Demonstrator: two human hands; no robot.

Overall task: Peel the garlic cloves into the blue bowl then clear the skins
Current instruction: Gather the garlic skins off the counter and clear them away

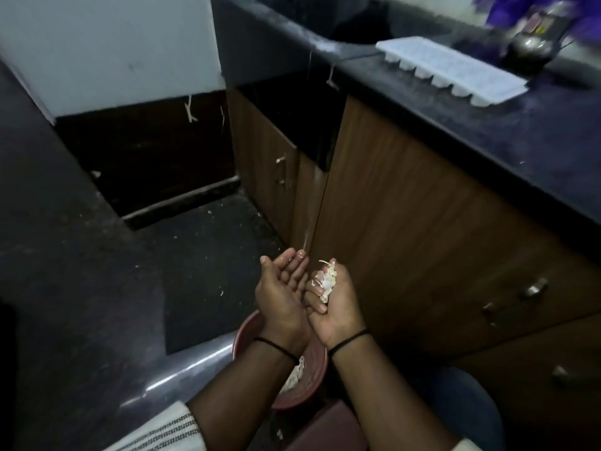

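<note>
The right hand (328, 297) is turned palm up with its fingers curled over a clump of pale garlic skins (327, 281), which sit bunched against the fingers near the tips. The clump runs lengthwise along the line of the fingers, its long axis pointing away from the person toward the cabinet front. The left hand (283, 288) is held just beside it, palm up and cupped, fingers loosely together and relaxed, holding nothing; the heels of the two hands are close, almost touching. Each wrist wears a thin black band.

Below the wrists, on the floor, stands a reddish-brown bin (312, 382), largely hidden by the forearms, with more pale skins (297, 374) lying inside it. A few scraps lie scattered on the dark floor (195, 271) beyond.

To the right rises a brown wooden cabinet (406, 222) with metal handles, topped by a dark desk (520, 131). On the desk lies a white ice tray (452, 66), its long axis running diagonally from the upper left to the lower right. Beyond the tray stands a blurred dark metal vessel (530, 50).
</note>
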